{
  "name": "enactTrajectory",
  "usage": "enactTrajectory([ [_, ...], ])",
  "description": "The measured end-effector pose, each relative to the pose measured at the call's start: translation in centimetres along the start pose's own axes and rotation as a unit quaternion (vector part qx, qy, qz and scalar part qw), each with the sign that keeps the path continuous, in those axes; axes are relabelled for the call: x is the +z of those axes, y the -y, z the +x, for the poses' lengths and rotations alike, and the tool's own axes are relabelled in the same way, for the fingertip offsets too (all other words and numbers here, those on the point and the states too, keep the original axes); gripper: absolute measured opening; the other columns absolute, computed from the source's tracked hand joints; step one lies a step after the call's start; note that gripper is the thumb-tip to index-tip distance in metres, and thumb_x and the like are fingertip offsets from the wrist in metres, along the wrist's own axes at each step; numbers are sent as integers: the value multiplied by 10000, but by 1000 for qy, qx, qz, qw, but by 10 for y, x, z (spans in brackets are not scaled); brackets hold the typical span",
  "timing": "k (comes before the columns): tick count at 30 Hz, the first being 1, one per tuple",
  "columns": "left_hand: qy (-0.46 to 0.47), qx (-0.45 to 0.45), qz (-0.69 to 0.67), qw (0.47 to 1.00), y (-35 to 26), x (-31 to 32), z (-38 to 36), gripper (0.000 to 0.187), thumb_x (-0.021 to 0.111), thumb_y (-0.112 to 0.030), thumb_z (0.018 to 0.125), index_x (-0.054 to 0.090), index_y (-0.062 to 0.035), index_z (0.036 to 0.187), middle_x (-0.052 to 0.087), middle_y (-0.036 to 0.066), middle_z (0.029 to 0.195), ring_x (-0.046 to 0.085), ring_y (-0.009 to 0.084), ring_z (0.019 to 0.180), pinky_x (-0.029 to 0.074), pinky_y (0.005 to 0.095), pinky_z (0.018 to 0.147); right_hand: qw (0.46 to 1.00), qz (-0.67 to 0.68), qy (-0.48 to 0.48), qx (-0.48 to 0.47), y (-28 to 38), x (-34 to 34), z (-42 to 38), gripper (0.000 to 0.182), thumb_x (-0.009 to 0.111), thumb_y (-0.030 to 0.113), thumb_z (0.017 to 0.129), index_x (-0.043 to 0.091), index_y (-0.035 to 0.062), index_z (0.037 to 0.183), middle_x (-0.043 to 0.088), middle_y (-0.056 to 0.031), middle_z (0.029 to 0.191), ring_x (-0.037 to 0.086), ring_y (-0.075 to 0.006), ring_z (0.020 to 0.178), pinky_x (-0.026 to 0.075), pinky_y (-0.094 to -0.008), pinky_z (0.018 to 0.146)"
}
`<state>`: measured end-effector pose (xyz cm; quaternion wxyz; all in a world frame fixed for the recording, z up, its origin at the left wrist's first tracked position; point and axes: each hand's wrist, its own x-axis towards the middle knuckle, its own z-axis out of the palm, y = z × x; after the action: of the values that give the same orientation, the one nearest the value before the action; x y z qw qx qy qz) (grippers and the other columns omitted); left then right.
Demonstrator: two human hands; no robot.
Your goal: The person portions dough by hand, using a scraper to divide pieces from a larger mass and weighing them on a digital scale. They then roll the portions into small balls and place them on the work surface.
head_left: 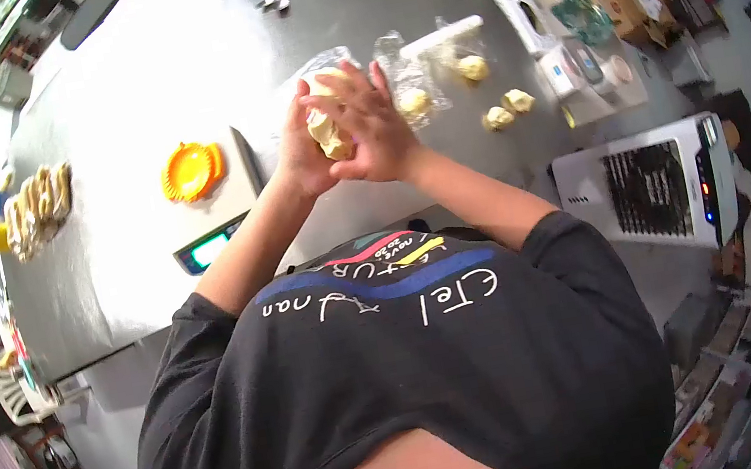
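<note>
A lump of pale yellow dough (330, 134) sits between my two hands above the metal table. My left hand (299, 153) cups it from the left side. From the right, my right hand (373, 127) presses over it with its fingers laid across the top. Behind the hands, clear plastic film (336, 56) lies on the table with more pale dough partly hidden under my fingers. Just right of my right hand, a small dough ball (415, 103) rests on plastic film.
An orange dumpling mould (192, 171) sits on a kitchen scale (241, 192) with a lit display to the left. A white rolling pin (440, 36) and several dough balls (498, 118) are at right. Twisted brownish pieces (40, 211) line the far left; a white fan unit (646, 190) stands right.
</note>
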<state>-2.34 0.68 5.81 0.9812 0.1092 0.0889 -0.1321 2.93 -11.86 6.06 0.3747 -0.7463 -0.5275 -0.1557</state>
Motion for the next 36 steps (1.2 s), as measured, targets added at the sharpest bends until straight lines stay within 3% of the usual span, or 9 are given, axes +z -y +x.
enactTrajectory([
  [2,-27,61,37,997,19,3,21,607,356,-605,874,437,-146,1264,435,113,1303,424,270,1194,345,430,999,1000,17,3,7,-14,0,-9,848,472,757,671,440,150,1262,383,-66,1370,187,-336,1350,13,-575,1061],
  [5,7,40,25,999,40,9,43,602,317,-616,879,484,-131,1194,510,136,1212,469,321,1150,387,452,963,984,131,-124,2,-15,-17,-13,433,608,482,735,597,118,969,614,-89,1011,555,-304,1050,393,-461,926],
  [15,-61,-27,-104,992,127,32,100,548,318,-537,908,468,-87,1182,433,208,1293,405,377,1207,305,497,1005,983,125,-91,94,-67,-78,-53,175,583,215,723,547,56,660,567,-163,601,576,-339,568,467,-433,529],
  [17,-23,-44,-89,995,142,12,109,537,329,-523,907,483,-81,1171,461,190,1262,452,337,1162,328,459,1001,973,14,138,186,-76,-101,-71,185,602,269,687,626,108,777,634,-105,762,618,-317,761,497,-420,712],
  [21,-209,-85,64,972,157,24,117,549,301,-541,910,500,-99,1167,548,97,1157,523,212,1061,393,382,945,984,49,50,164,-98,-114,-98,127,570,136,642,487,74,568,541,-108,563,546,-323,568,442,-426,528],
  [23,-171,-76,50,981,165,37,119,589,268,-568,909,496,-101,1186,561,88,1138,525,206,1056,399,383,930,964,68,162,199,-109,-115,-111,189,572,265,693,527,81,686,579,-132,740,557,-335,727,440,-441,666],
  [26,-218,83,83,969,194,86,124,585,343,-537,902,446,-71,1240,505,98,1218,487,220,1122,372,369,971,992,-48,-7,120,-120,-101,-119,631,439,568,780,385,150,1250,355,-104,1288,290,-338,1245,107,-611,1000],
  [29,-68,150,2,986,195,67,142,522,410,-502,889,477,-81,1191,531,77,1169,495,204,1104,387,350,948,998,-15,-19,59,-105,-133,-94,728,321,683,788,385,151,1281,377,-111,1303,282,-351,1273,115,-620,1001],
  [36,-89,87,36,992,205,83,159,532,380,-540,887,476,-97,1166,542,67,1128,507,205,1072,389,355,934,998,-3,-53,29,-91,-153,-84,868,269,768,752,422,98,1283,453,-117,1282,361,-370,1234,180,-548,1017],
])
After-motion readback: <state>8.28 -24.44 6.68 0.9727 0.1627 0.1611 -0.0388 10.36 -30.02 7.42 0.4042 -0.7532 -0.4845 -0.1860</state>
